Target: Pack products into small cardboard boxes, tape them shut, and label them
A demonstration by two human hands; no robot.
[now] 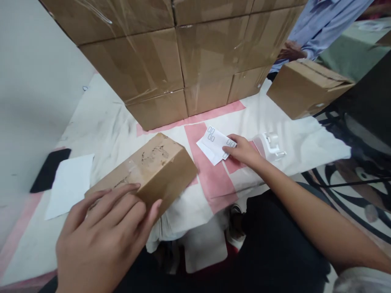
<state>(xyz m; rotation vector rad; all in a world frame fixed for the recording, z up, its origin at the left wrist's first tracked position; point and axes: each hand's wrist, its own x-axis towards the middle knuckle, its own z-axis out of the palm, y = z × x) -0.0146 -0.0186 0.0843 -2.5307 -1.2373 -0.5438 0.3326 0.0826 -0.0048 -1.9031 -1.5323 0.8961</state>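
Observation:
My left hand [104,232] lies flat with fingers stretched on the near end of a small brown cardboard box [155,169] that rests on a white and pink cloth [214,183]. Torn tape marks show on the box top. My right hand [242,152] reaches forward and pinches the edge of a white sheet of small labels [214,144] lying on the cloth. A white plastic tape dispenser [270,144] sits just right of that hand.
A tall stack of taped brown cartons [183,57] fills the back. Another carton [305,87] stands at the right, with a person's hand and blue sleeve [317,28] behind it. A white paper [70,185] and a black flat object [50,169] lie at the left.

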